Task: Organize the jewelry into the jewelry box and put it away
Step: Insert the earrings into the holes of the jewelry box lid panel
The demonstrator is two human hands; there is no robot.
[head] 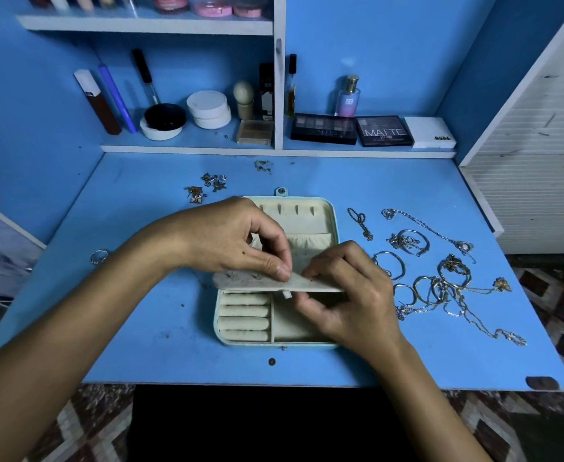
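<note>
I see the jewelry box (275, 323) lying open at the middle of the blue table (147, 345), nearer the front edge, its lid tipped back toward the shelf. A cream flap (257, 282) is lifted across the box, with a few earring posts poking through it. My left hand (230, 243) pinches the flap's upper edge between thumb and forefinger; my right hand (347, 295) pinches the flap from the right, fingers curled, and whether it also holds an earring I cannot tell. Ring rolls (244, 316) fill the box's front-left compartment. Loose earrings (207, 186) sit toward the back edge, a ring (99, 256) near the left edge, and tangled chains and bangles (440, 278) spread over the right side.
</note>
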